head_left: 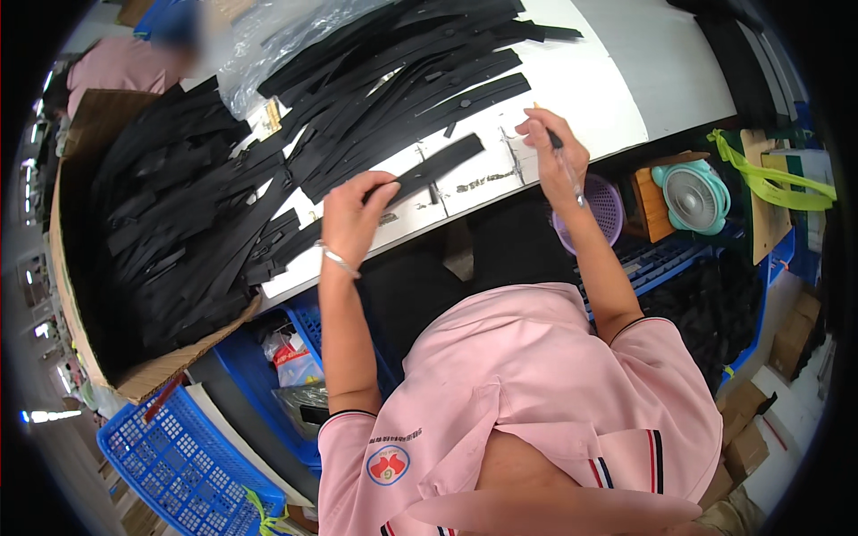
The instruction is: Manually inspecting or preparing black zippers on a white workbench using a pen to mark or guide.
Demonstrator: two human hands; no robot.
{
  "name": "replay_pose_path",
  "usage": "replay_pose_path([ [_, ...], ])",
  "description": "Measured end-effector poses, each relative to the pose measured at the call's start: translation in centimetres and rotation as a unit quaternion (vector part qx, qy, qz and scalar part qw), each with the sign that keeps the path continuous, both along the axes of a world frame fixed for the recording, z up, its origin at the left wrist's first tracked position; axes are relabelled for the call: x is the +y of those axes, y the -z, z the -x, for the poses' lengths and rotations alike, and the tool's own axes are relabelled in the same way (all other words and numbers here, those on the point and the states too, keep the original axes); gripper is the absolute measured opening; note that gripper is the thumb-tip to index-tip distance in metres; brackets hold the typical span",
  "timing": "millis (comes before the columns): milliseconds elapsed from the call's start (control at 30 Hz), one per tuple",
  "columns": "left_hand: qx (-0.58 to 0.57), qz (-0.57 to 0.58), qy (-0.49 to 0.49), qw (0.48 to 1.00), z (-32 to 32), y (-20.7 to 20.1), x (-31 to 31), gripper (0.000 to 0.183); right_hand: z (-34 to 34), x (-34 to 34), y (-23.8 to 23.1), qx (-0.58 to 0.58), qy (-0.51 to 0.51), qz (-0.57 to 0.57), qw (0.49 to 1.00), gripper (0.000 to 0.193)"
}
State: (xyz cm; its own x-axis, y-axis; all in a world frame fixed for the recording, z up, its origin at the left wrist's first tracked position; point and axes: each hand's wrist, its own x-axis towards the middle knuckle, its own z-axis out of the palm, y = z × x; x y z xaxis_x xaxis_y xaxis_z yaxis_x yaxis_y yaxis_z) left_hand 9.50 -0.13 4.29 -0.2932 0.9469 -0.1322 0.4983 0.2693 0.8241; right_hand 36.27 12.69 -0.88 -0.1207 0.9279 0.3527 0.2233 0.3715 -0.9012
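Note:
My left hand pinches the near end of a flat black fabric strip, which lies slantwise over the white tabletop's front part. To its right, my right hand is raised near the table edge with its fingers curled round a slim pen. The pen has a dark section and a clear end that points back toward my wrist. Many more black strips are spread in overlapping rows beyond my hands. Dark marks show on the white tabletop between my hands.
A cardboard box heaped with black strips stands at the left. Clear plastic film lies at the back. A blue basket is at lower left. Right of my lap are a purple basket and a teal fan. Another person is at far left.

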Motion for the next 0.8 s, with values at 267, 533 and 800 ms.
replay_pose_path([
  [267,0.118,-0.064,0.026,0.991,-3.6,2.5,1.3,0.019,-1.4,-4.7,1.1,-0.297,-0.096,-0.235,0.921,0.046],
  [533,0.265,-0.143,-0.066,0.951,-4.3,5.1,-4.0,0.033,-6.9,-1.7,1.5,-0.365,-0.080,-0.219,0.901,0.046],
  [800,0.328,-0.038,-0.141,0.933,-3.7,6.4,-9.0,0.056,-7.0,-1.7,2.3,-0.363,-0.080,-0.226,0.901,0.042],
])
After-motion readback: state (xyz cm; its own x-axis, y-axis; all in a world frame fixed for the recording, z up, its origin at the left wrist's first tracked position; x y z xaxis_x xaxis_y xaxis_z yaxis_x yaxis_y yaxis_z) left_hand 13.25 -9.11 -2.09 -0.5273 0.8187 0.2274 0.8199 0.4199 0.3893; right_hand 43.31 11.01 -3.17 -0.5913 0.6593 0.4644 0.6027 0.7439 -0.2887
